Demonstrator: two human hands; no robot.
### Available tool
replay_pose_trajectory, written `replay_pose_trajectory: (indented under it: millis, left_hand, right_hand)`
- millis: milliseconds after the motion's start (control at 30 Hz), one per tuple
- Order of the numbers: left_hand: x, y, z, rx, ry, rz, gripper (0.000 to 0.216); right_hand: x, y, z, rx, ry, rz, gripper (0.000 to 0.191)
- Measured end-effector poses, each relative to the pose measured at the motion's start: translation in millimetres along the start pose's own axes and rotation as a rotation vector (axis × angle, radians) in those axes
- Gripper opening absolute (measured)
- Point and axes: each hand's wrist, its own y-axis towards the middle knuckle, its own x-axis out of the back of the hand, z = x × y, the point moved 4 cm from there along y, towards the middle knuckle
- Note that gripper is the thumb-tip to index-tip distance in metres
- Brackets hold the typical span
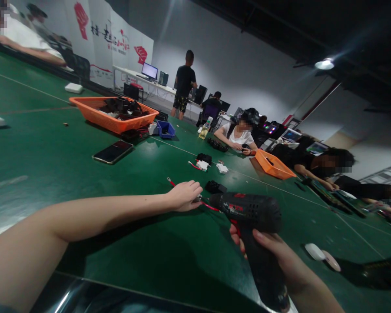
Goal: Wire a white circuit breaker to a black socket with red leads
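Drill [247, 211], matte black plastic, in right hand [280, 256].

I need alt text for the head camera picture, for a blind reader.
A person's right hand holds a black drill, its tip meeting the left hand, which is closed on a red wire on a green table. Behind lie a phone and an orange basket; other people sit further along.
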Motion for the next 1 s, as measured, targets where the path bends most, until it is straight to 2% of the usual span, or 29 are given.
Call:
replay_pose_trajectory:
  millis: [233,700,867,1000]
  left_hand:
    - [2.7,-0.4,-0.9,-0.006,-0.028,0.010,0.024]
    - [2.5,0.1,-2.6,-0.011,0.014,0.005,0.029]
    - [4.4,1.7,-2.0,0.026,-0.010,0.046,0.031]
    - [3.9,3.0,-3.1,0.019,-0.017,0.067,0.032]
  right_hand:
    - [1.2,3.4,0.7,0.032,-0.034,-0.029,0.050]
    - [1.5,2.9,1.8,0.052,-0.038,-0.017,0.049]
    - [15.6,5.0,9.1,0.202,-0.020,-0.018,0.048]
    - [52.1,30.0,12.3,0.449,-0.043,-0.170,0.055]
